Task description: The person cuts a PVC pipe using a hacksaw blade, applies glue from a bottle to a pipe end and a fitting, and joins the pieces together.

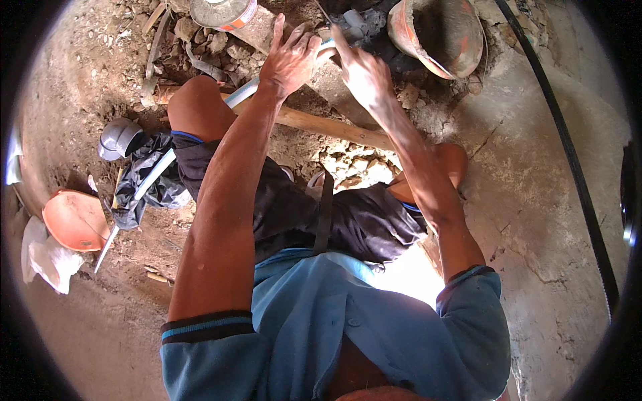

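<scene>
A long white pipe (155,172) slants from the ground at the left, over my left thigh, up to my hands. My left hand (291,60) is closed round it near its far end, one finger sticking up. Just right of that end is my right hand (366,75), its fingers bent and the index finger stretched forward. A thin dark blade-like strip (323,11) runs from that fingertip toward the far edge; its full shape is hidden. Below the hands a wooden pole (334,127) lies across, between my knees.
A paint-type bucket (224,13) stands far left of my hands, and a dirty broken-rimmed bowl (438,37) far right. Grey pipe fitting (120,138), black plastic bag (160,177), orange container (76,220) and white bag (55,264) lie left. A black hose (562,127) runs down the right.
</scene>
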